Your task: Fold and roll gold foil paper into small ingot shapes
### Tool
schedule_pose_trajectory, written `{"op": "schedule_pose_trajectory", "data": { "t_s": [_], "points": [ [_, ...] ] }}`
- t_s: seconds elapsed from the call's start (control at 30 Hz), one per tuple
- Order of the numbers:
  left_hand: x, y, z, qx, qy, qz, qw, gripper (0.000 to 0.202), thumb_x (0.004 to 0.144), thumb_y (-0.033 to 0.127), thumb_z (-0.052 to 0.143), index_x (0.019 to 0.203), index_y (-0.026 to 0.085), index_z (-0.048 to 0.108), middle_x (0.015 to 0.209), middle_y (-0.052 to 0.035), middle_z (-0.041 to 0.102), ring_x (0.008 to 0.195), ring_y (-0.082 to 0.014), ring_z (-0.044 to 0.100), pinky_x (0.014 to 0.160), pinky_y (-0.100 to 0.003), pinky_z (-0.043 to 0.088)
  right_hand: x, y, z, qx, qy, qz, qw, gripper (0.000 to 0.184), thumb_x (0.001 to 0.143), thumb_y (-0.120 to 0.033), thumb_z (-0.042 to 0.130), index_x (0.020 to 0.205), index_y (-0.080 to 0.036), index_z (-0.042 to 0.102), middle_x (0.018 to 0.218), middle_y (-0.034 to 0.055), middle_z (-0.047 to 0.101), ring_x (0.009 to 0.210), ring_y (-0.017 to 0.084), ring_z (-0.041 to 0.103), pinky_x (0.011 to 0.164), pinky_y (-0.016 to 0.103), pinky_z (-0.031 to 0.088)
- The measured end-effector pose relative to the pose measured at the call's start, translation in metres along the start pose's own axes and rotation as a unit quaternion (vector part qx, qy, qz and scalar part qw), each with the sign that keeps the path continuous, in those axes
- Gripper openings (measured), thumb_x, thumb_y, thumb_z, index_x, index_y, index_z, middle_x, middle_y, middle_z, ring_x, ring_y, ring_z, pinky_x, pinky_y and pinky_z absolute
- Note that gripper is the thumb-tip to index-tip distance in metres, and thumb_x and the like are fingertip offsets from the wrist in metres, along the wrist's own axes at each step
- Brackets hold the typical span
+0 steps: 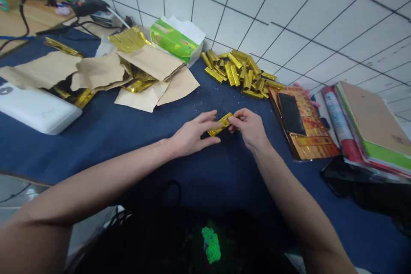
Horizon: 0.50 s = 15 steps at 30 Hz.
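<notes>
Nearest us, a dark garment with a green print point(211, 245). A gold foil strip point(220, 124) lies mid-surface, its long axis slanting from near-left to far-right. The left hand point(192, 135) pinches its near-left end and the right hand point(248, 128) its far-right end, both grips closed on it. We judge uneven pull could tear or crease the foil; a slack pinch could drop it onto the blue surface point(96, 137). Further out, folded gold strips point(236, 72) lie piled.
</notes>
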State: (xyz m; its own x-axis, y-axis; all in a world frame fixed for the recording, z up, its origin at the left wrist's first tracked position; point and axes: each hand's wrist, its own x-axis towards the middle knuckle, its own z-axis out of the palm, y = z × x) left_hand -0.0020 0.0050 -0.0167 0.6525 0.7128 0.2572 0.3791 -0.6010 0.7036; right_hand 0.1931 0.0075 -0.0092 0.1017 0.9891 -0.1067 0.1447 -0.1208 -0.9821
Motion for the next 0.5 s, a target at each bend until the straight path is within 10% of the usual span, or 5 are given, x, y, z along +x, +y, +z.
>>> {"op": "schedule_pose_trajectory", "data": {
  "t_s": [0.1, 0.23, 0.5],
  "points": [
    [0.001, 0.010, 0.001, -0.113, 0.067, -0.117, 0.984, 0.053, 0.072, 0.039, 0.064, 0.116, 0.016, 0.045, 0.113, -0.0116, 0.058, 0.086, -0.0175, 0.063, 0.076, -0.031, 0.050, -0.018, 0.003, 0.009, 0.088, 0.040, -0.014, 0.995, 0.020, 0.063, -0.026, 0.070, 0.066, -0.018, 0.051, 0.051, -0.0055, 0.058, 0.043, 0.009, 0.055, 0.044, 0.022, 0.046],
    [0.002, 0.015, 0.001, -0.222, -0.006, -0.176, 0.959, 0.011, 0.081, 0.026, 0.050, 0.086, 0.016, 0.052, 0.069, 0.0013, 0.061, 0.049, -0.0074, 0.056, 0.049, -0.020, 0.044, -0.031, 0.004, 0.019, 0.139, 0.034, -0.022, 0.989, 0.021, 0.065, -0.025, 0.070, 0.070, -0.020, 0.050, 0.056, -0.0064, 0.059, 0.046, 0.010, 0.058, 0.050, 0.024, 0.049],
    [0.003, 0.017, -0.011, -0.236, -0.102, -0.174, 0.951, 0.016, 0.082, 0.025, 0.046, 0.068, 0.016, 0.048, 0.053, 0.0056, 0.050, 0.040, -0.0037, 0.041, 0.041, -0.016, 0.032, -0.038, -0.003, 0.012, -0.014, -0.178, 0.013, 0.984, 0.023, 0.078, -0.040, 0.058, 0.079, -0.018, 0.054, 0.049, -0.0063, 0.056, 0.033, 0.006, 0.046, 0.033, 0.017, 0.034]
  ]
}}
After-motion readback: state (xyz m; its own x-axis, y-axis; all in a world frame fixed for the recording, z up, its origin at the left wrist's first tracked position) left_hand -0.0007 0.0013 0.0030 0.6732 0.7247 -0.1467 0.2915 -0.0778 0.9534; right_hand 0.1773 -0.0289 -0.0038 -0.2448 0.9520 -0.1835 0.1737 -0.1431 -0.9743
